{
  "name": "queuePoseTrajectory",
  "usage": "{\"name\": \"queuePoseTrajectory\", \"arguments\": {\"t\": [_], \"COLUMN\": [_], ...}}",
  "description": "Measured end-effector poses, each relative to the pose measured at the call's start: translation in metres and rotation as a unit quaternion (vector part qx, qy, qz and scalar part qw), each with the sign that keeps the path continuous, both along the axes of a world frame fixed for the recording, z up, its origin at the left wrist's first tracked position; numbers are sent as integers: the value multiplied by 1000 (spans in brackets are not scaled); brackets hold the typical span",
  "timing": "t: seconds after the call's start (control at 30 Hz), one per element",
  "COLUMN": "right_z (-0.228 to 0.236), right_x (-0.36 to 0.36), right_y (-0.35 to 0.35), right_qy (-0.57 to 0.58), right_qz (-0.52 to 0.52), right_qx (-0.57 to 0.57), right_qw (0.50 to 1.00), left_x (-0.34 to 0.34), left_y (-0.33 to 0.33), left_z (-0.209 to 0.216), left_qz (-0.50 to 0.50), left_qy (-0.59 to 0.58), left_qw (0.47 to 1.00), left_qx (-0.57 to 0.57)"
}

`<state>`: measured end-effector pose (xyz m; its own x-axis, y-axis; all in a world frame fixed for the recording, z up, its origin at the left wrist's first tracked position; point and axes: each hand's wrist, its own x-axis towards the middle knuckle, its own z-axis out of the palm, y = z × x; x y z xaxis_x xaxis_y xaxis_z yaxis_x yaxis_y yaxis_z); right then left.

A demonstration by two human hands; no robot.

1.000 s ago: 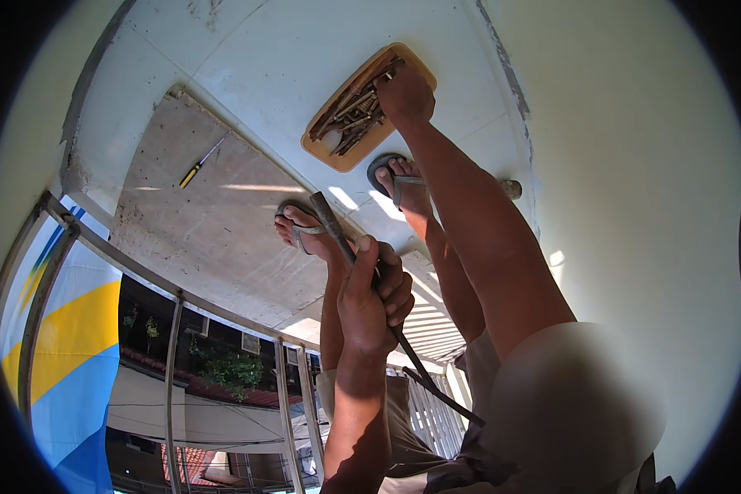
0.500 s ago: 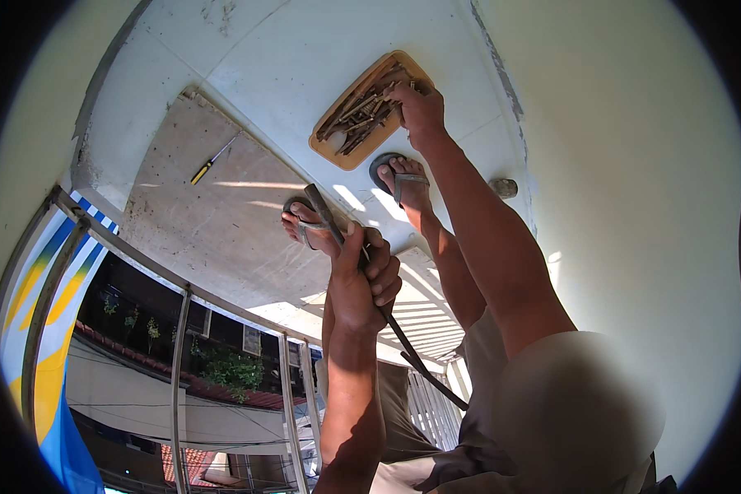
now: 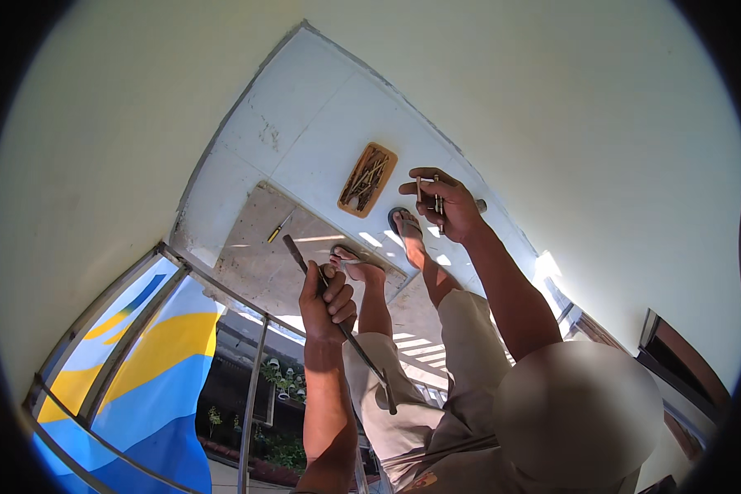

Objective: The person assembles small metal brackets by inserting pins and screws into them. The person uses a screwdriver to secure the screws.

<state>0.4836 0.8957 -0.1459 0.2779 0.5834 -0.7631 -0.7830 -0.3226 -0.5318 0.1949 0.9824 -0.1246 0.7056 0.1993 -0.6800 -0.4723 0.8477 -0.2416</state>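
Note:
My left hand [image 3: 328, 303] is closed around a slim dark rod [image 3: 362, 354] with a thick upper end and a short side prong near its lower end. The rod slants down across my lap. My right hand [image 3: 446, 202] is raised beside a tan tray [image 3: 343, 200], apart from it. A few short, bolt-like brown metal pieces [image 3: 439, 202] stick out between its fingers; the palm side is partly hidden. More thin, rusty-looking metal pieces [image 3: 369, 177] lie jumbled inside the tray, which rests on the pale floor.
A yellow-handled screwdriver [image 3: 274, 234] lies on a worn board [image 3: 259, 218] left of my sandalled feet [image 3: 407, 226]. A metal railing [image 3: 255, 395] with a blue, yellow and white cloth [image 3: 152, 354] runs along the left. A wall [image 3: 601, 165] rises on the right.
My right hand has come out of the tray with metal pieces and moved to its right. My left hand still grips the rod. The view has shifted, so the tray looks smaller.

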Motion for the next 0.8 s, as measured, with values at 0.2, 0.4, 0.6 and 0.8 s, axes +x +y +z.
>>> {"name": "queuePoseTrajectory", "arguments": {"t": [0.2,0.4,0.6,0.8], "right_z": [11,-43,-42,110], "right_x": [-26,-33,-66,-80], "right_y": [-19,-28,-160,-334], "right_qy": [-3,-161,-117,101], "right_qz": [-7,-28,-4,-170], "right_qx": [-3,-228,-226,-20], "right_qw": [1000,960,967,980], "left_x": [-19,-36,-40,3], "left_y": [16,-37,-102,-175], "left_z": [52,58,96,177], "left_qz": [-47,-85,-135,-188], "left_qy": [9,60,71,37], "left_qw": [997,994,987,975], "left_qx": [66,44,54,114]}}
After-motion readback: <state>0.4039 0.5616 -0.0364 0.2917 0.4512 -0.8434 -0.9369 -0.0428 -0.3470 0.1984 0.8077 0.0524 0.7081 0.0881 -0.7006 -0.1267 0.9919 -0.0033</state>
